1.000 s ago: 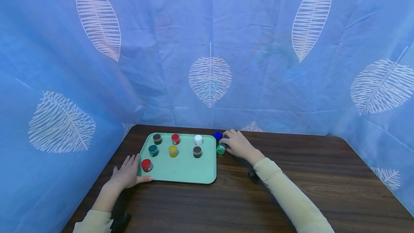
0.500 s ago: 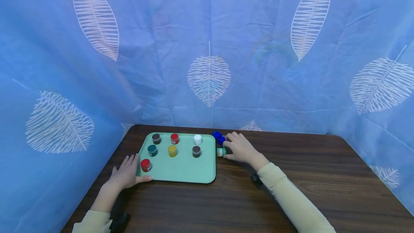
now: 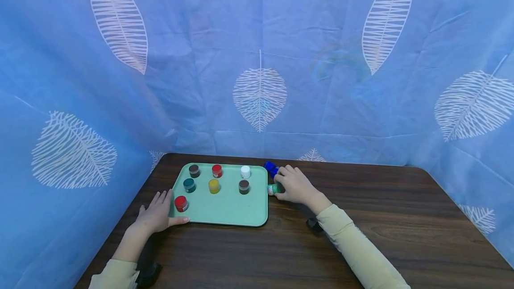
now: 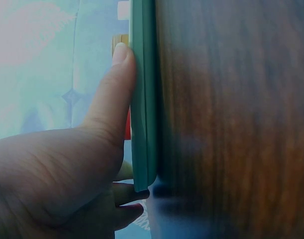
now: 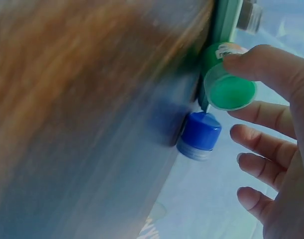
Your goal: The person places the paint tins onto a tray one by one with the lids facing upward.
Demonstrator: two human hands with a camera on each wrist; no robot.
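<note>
My right hand [image 3: 296,185] is at the right edge of a light green tray [image 3: 225,214]. Between its thumb and index finger it pinches a small green paint jar [image 5: 232,92], tilted on its side against the tray edge. A blue paint jar [image 5: 200,130] lies just beyond, near the other fingertips; in the head view the blue [image 3: 271,168] is partly hidden by my fingers. My left hand [image 3: 155,216] rests at the tray's near left corner with fingers straight, the thumb [image 4: 112,89] along the near rim.
Several paint jars stand on the tray: red [image 3: 181,204], dark green [image 3: 189,185], yellow [image 3: 214,186], white [image 3: 245,172], another red [image 3: 217,171] and two dark ones, including one near the right [image 3: 243,187]. The dark wooden table [image 3: 361,217] meets a blue leaf-patterned cloth behind.
The green jar has turned so its label shows, and has shifted slightly with my right hand toward the tray edge. My left hand keeps its place on the tray.
</note>
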